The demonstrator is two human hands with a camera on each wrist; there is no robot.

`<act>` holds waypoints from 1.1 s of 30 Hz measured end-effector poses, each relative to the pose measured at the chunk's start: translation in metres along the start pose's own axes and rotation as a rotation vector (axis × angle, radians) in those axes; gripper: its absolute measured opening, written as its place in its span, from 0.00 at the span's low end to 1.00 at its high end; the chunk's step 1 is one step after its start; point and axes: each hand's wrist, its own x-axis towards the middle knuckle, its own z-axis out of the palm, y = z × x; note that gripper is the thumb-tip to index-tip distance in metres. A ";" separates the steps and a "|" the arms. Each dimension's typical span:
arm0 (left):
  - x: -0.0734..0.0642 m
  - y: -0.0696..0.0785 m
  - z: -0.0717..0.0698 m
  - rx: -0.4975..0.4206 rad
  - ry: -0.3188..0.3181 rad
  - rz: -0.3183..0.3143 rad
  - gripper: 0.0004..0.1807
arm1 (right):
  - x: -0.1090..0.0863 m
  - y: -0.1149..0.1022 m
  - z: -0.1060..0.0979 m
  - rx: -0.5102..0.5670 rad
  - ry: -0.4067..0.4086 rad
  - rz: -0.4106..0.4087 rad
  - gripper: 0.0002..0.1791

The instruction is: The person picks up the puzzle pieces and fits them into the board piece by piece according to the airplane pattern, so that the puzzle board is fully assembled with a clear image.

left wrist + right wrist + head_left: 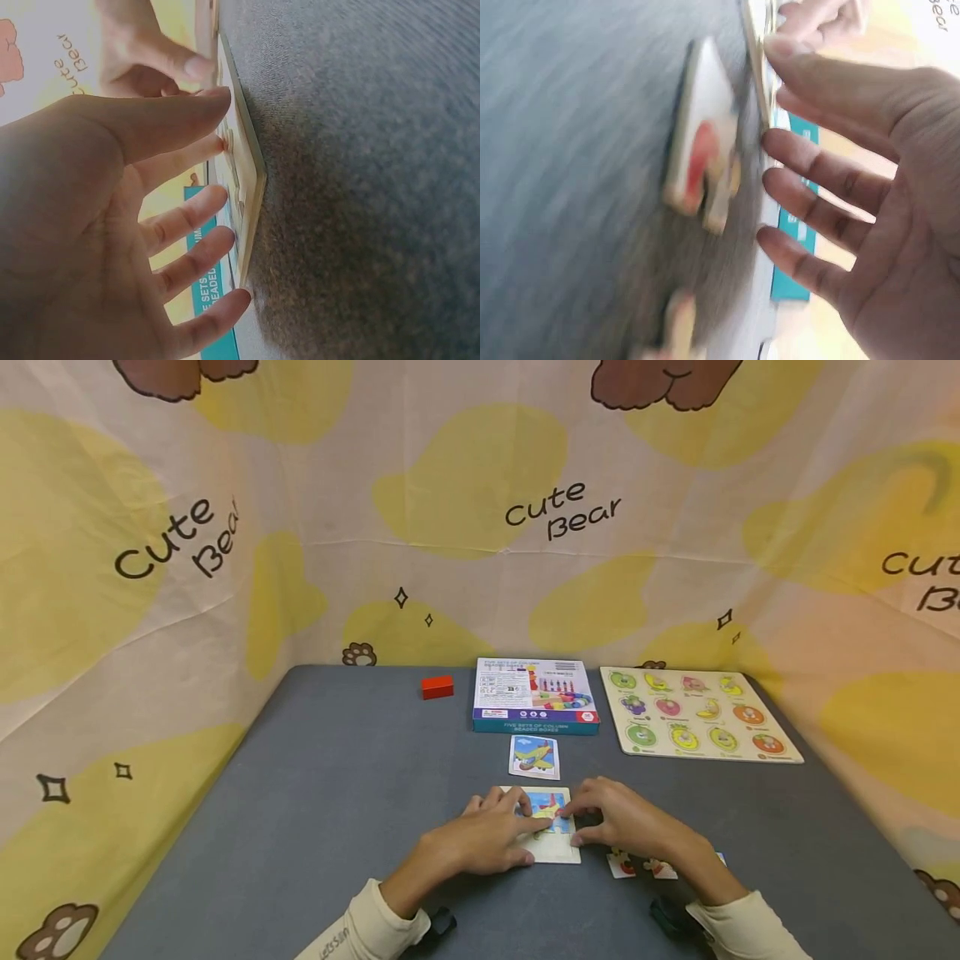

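Note:
A small wooden jigsaw board (558,852) lies flat on the grey table, with coloured pieces set in its far part and bare wood at the near side. My left hand (487,835) rests over its left side, fingers spread and the index finger reaching onto the pieces. At the right edge, my right hand (618,817) touches the board with thumb and index finger; its other fingers are loosely bent in the right wrist view. Loose puzzle pieces (621,863) with red pictures lie below the right hand, partly hidden by the wrist. A picture card (535,757) showing a yellow aeroplane lies beyond the board.
Behind the card lies a flat boxed set (536,693) with a teal side. A fruit picture board (697,714) is at the back right, and a red block (437,687) at the back left of the box. Printed cloth walls surround the table.

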 end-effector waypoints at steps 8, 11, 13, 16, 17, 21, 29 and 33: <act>-0.002 0.001 -0.002 -0.030 -0.004 -0.012 0.30 | -0.033 0.009 -0.007 0.002 0.005 0.047 0.19; -0.003 0.001 -0.001 -0.047 -0.001 -0.018 0.30 | -0.046 0.011 -0.010 -0.007 0.000 0.075 0.20; -0.003 0.001 -0.001 -0.053 0.005 -0.021 0.30 | -0.052 0.013 -0.011 -0.012 -0.008 0.095 0.20; -0.003 0.000 0.000 -0.057 0.010 -0.023 0.31 | -0.061 0.015 -0.012 -0.019 -0.012 0.109 0.19; -0.003 0.000 0.001 -0.059 0.011 -0.024 0.31 | -0.064 0.016 -0.012 -0.023 -0.009 0.104 0.19; -0.003 0.000 0.002 -0.066 0.015 -0.025 0.31 | -0.072 0.019 -0.010 -0.048 0.025 0.068 0.15; -0.004 0.002 0.002 -0.056 0.018 -0.027 0.32 | -0.078 0.019 -0.006 -0.030 0.031 0.085 0.10; -0.004 0.002 0.002 -0.056 0.022 -0.026 0.32 | -0.078 0.018 -0.004 -0.046 0.068 0.038 0.09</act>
